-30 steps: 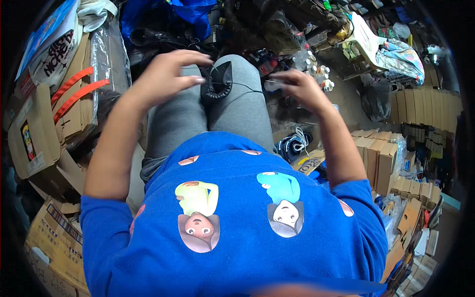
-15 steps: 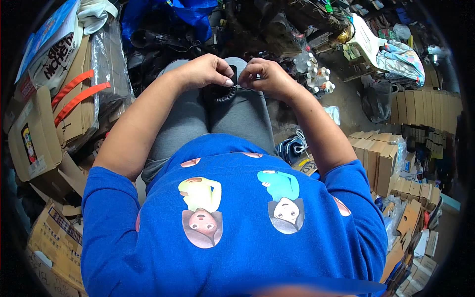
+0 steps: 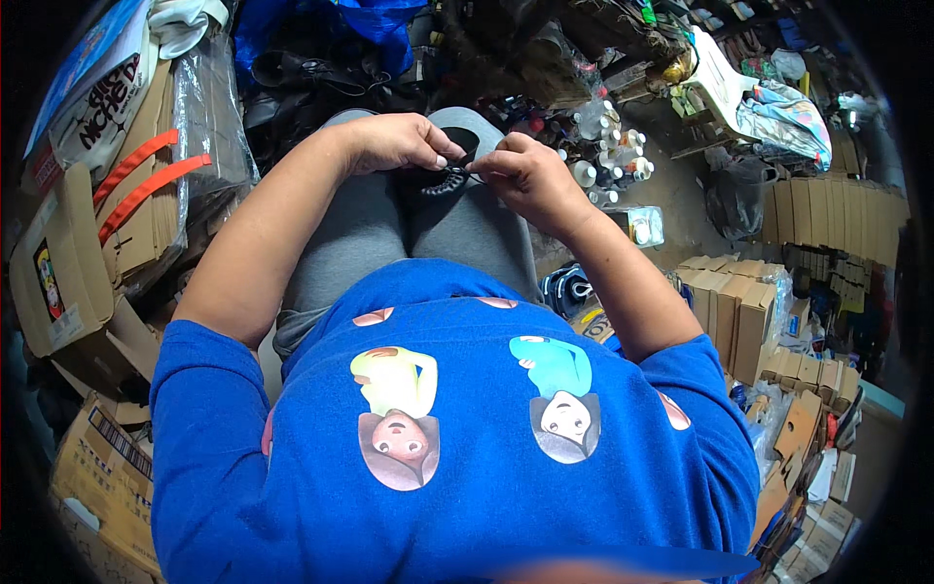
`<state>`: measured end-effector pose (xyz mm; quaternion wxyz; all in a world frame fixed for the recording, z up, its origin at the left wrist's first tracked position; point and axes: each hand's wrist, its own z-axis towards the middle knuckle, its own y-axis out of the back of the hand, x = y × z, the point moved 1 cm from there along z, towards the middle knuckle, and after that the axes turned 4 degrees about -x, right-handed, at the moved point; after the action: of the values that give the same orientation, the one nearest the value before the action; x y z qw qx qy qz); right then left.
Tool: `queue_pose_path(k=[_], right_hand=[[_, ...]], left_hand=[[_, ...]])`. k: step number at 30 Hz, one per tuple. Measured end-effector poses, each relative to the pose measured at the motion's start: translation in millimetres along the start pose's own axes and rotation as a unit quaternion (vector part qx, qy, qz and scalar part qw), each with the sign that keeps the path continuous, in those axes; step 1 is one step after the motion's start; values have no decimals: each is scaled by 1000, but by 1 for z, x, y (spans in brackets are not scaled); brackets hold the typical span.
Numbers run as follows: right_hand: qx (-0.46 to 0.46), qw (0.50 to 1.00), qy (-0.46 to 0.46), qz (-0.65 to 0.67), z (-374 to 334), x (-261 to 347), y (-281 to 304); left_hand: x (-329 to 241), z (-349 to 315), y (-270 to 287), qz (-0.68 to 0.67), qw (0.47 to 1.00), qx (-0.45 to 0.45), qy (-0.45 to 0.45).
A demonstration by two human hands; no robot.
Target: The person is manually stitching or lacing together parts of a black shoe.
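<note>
A black item with a ridged, braided-looking edge [image 3: 445,185] lies over my knees, on grey trousers [image 3: 467,234]. Its exact kind does not show. My left hand [image 3: 413,146] has thumb and finger pinched at its upper edge. From the other side, my right hand [image 3: 528,177] pinches a thin dark strand [image 3: 469,171] that runs to the item between the two hands. The fingertips of both hands nearly meet there. Part of the black item is hidden behind my left hand.
Cardboard boxes [image 3: 73,263] and orange-red straps [image 3: 146,209] stand at the left. Small white bottles [image 3: 623,151] sit beyond my right hand, near a white plastic chair [image 3: 715,83]. Stacked cartons [image 3: 725,302] fill the right. Dark goods and a blue bag [image 3: 384,29] lie ahead.
My right hand has turned and its fingers have come down onto the thin strand. My left hand has stayed close to the same spot. The view has shifted slightly.
</note>
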<state>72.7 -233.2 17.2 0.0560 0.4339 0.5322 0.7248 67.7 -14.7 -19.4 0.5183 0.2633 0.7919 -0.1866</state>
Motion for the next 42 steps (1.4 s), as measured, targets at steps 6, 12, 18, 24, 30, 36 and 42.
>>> queue_pose_path(k=[6,12,18,24,30,36,42], right_hand=[[54,958,136,-246,15,25,12],[91,972,103,-192,30,16,-3],[133,920,-205,307,22,-25,0],[50,997,22,49,7,-34,-7],[-247,740,-242,576,32,-39,-33],[-65,492,-206,843,12,-37,-19],[-74,601,-267,750,-14,-55,-10]], left_hand=[[-17,-2,-2,147,988,27,-42],[-11,11,-1,184,975,-80,-96],[-1,-16,-9,257,904,-309,-145],[22,-78,4,333,896,-289,-43],[4,-59,0,-148,876,-400,-224],[7,-39,-8,-518,817,-147,-208],[11,-54,13,-410,865,-265,-113]])
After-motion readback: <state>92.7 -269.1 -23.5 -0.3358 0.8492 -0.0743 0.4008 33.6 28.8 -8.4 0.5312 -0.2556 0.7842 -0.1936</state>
